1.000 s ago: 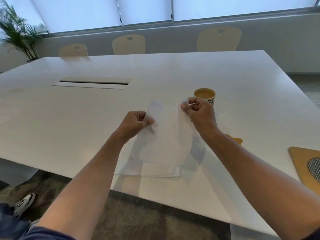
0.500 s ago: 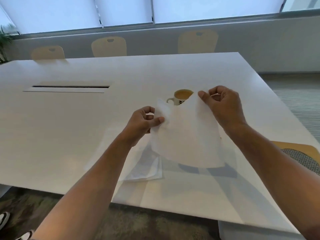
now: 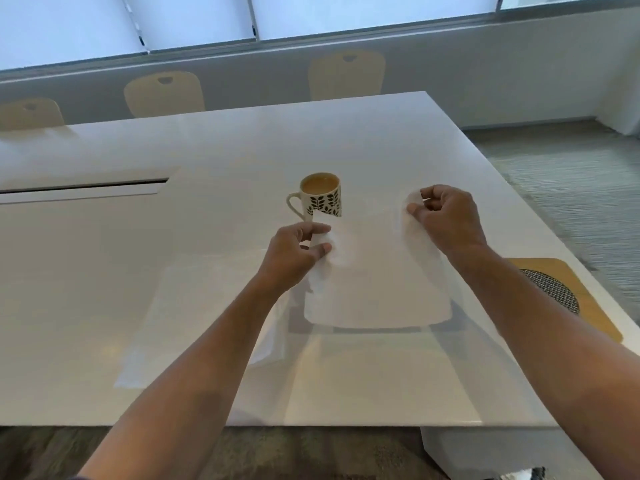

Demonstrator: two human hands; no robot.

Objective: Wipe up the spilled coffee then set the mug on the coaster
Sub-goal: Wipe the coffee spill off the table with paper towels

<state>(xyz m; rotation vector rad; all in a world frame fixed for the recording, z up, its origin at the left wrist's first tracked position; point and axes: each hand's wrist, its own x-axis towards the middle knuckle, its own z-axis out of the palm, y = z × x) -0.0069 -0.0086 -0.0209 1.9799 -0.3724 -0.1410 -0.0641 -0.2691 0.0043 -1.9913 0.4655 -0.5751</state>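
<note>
Both forearms reach out over the white worktop [image 3: 104, 271], elbows low, wrists raised. The left hand [image 3: 294, 254] pinches one upper corner of a white paper towel [image 3: 374, 289] between thumb and forefinger, its other fingers curled under. The right hand [image 3: 446, 220] pinches the opposite upper corner the same way, knuckles up, held a little farther out and higher than the left. The sheet hangs spread between the two hands, its lower edge near the worktop surface.

Just beyond the left hand stands the mug [image 3: 320, 197], upright on the worktop, leaf-patterned, handle to the left, with pale coffee inside; the sheet's top edge covers its lower right part. The coaster [image 3: 568, 292], a wooden board with a dark woven round in it, lies by the right edge of the worktop, partly behind the right forearm and well apart from the mug.
</note>
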